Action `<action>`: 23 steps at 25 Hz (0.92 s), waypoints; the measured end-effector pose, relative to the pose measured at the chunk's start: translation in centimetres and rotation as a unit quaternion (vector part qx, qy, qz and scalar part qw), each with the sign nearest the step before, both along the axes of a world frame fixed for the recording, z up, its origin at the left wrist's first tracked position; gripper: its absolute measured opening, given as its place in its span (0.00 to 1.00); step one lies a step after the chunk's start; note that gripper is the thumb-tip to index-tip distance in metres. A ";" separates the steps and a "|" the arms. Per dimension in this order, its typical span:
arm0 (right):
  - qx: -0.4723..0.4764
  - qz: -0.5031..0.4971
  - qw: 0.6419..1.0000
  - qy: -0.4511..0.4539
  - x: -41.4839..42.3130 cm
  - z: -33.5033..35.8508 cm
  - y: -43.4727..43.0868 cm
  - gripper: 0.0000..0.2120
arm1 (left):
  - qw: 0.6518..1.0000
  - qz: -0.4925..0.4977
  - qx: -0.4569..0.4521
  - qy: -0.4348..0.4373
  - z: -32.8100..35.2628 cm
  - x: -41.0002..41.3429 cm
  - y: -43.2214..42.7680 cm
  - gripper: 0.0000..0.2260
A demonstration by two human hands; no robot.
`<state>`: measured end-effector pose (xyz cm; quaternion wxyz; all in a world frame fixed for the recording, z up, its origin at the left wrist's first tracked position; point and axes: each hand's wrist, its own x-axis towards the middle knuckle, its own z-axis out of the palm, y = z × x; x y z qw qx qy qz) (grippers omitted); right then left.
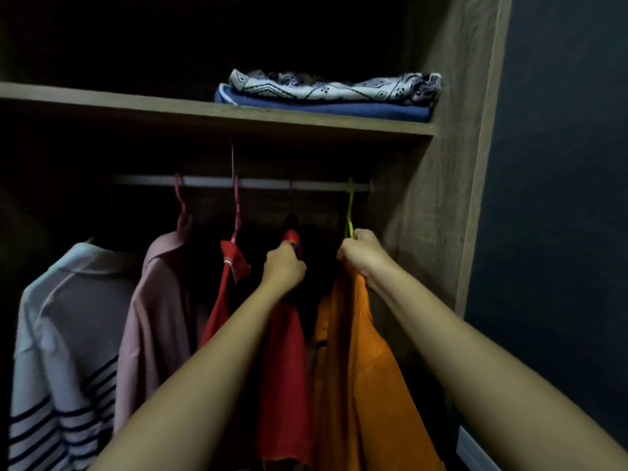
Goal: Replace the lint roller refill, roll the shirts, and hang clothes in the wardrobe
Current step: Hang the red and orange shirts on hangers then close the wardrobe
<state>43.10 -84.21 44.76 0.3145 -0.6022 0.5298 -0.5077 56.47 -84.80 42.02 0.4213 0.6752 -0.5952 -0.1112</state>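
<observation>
Two hands are raised beneath the wardrobe rail [210,181]. The right hand [360,253] is closed round the neck of a yellow-green hanger [349,212], whose hook is seen at the rail near its right end. The orange shirt [353,368] is carried on that hanger and is gripped at the collar by the same fingers. The left hand [283,266] is curled on the collar of a red shirt [289,351] hung below the rail, nearer its middle. Further left along the rail, a pink shirt [159,300] and a striped shirt [61,334] are hung. Folded clothes [326,93] are stacked above the rail.
</observation>
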 end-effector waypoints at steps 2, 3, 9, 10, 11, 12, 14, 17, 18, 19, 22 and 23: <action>-0.012 0.010 0.999 0.029 0.0 1.2 -1.4 0.10 | 1.000 -0.008 -0.020 0.003 -0.4 0.3 -0.4 0.16; -0.014 0.012 0.999 0.042 0.1 1.7 -2.0 0.09 | 1.000 -0.013 -0.027 0.008 -0.5 0.5 -0.5 0.14; -0.009 0.006 0.997 0.082 1.2 3.1 -5.6 0.16 | 0.999 -0.031 -0.026 -0.003 -0.2 0.9 -0.5 0.13; 0.000 0.007 0.997 0.082 1.2 2.8 -5.9 0.17 | 0.999 -0.030 -0.026 -0.004 -0.1 0.9 -0.4 0.13; 0.010 0.008 0.996 0.083 1.1 2.3 -6.2 0.17 | 0.999 -0.029 -0.025 -0.002 0.0 1.0 -0.4 0.13; 0.018 0.010 0.997 0.076 1.0 1.8 -6.8 0.18 | 0.999 -0.030 -0.023 -0.001 0.1 1.0 -0.4 0.13; 0.036 0.012 0.996 0.076 0.8 1.1 -6.7 0.18 | 0.999 -0.034 -0.021 0.002 0.2 1.0 -0.2 0.13; 0.048 -0.001 0.994 0.100 0.5 1.1 -6.3 0.18 | 0.999 -0.033 -0.030 0.005 0.2 1.1 0.2 0.14; 0.050 -0.009 0.991 0.127 0.3 0.9 -6.2 0.20 | 0.999 -0.032 -0.035 0.008 0.0 1.3 0.5 0.14; 0.046 -0.022 0.985 0.166 0.1 0.4 -5.3 0.24 | 0.999 -0.027 -0.040 0.014 -0.4 1.4 0.8 0.16; 0.013 -0.065 0.979 0.192 -0.8 -3.3 -2.2 0.36 | 0.995 -0.003 -0.061 0.074 -3.4 2.0 2.3 0.26; -0.009 -0.087 0.981 0.172 -1.0 -5.2 -0.6 0.36 | 0.994 -0.001 -0.072 0.086 -5.1 2.0 2.9 0.25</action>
